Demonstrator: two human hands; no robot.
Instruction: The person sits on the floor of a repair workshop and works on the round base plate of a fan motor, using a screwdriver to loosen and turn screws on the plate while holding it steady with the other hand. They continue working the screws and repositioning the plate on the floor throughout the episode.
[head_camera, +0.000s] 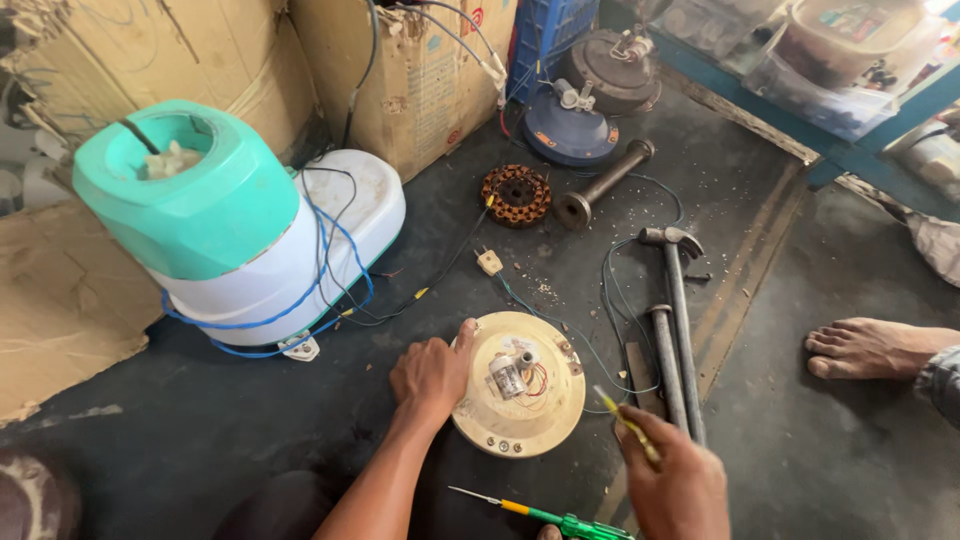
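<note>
Left hand (432, 375) lay flat and spread on the left rim of the cream round motor cover (519, 384), grip not closed on anything, likely just pinning it to the floor. Right hand (672, 482) had its grip pinched narrow on a thin yellow-handled tool (628, 421), tip aimed toward the cover's right edge; tool tip hard to make out.

Left to right: teal-and-white appliance housing (235, 225) sat on its side at far left, blue wire (330, 270) looped round it, contents of its top opening unclear. Cream cover lay on the dark floor (250, 420) in front of the person, small capacitor and red winding wires at its hub. Green-handled screwdriver (545, 516) lay near the frame bottom, just beside the right wrist, partly cut off. Copper-wound stator (516, 195) and a steel shaft (603, 184) sat further back, apart from the cover. Hammer (676, 300) and a metal pipe (665, 365) lay right of the cover, within reach. Bare foot (868, 347) at far right was cut off by the frame edge; whose it was cannot be told.
</note>
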